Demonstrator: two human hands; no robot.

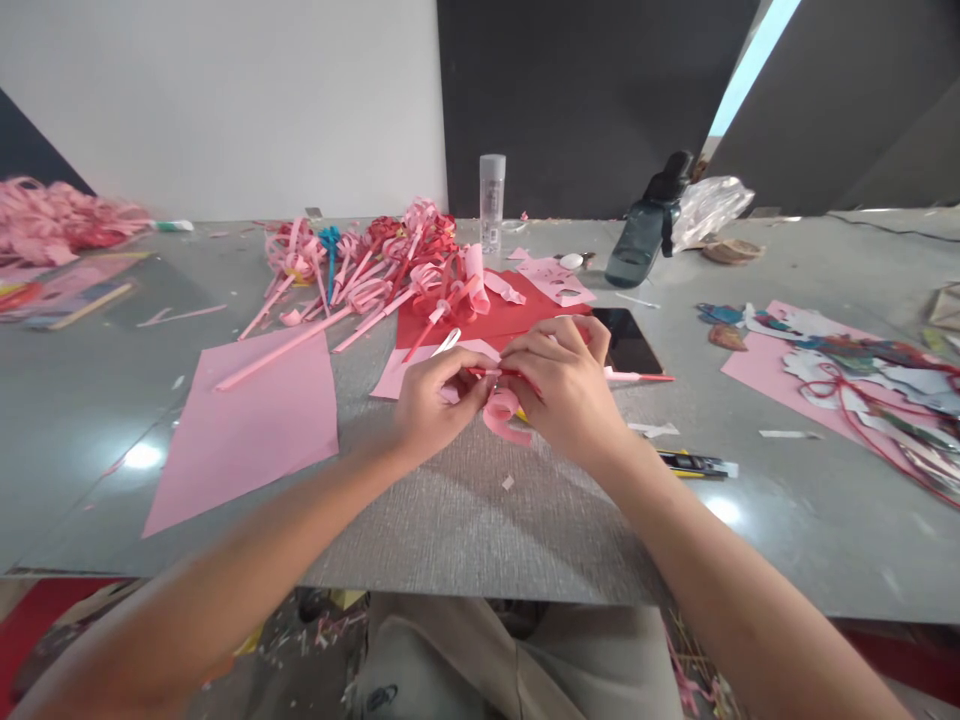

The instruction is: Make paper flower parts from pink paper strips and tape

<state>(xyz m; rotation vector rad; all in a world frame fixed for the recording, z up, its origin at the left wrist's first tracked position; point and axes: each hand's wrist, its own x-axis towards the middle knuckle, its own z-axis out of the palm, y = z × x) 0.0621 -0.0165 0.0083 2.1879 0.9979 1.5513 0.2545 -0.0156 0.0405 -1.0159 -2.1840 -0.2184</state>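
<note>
My left hand [439, 400] and my right hand [562, 385] meet over the near middle of the table, both pinching a thin red and pink paper piece between the fingertips. A curled pink paper strip [508, 415] hangs below the fingertips. To the right of my right hand a thin pink and red stick [641, 377] pokes out; whether it joins the held piece is hidden. Behind the hands lie red paper [517, 318] and pink paper [394, 375]. Paper flowers on stems [375, 270] are heaped behind and to the left.
A pink sheet [262, 430] lies left. At the back stand a clear tube [492, 205] and a dark bottle [637, 235]. A phone [634, 340] and a cutter knife [694, 464] lie right, near paper scraps and red cord on pink paper [757, 370].
</note>
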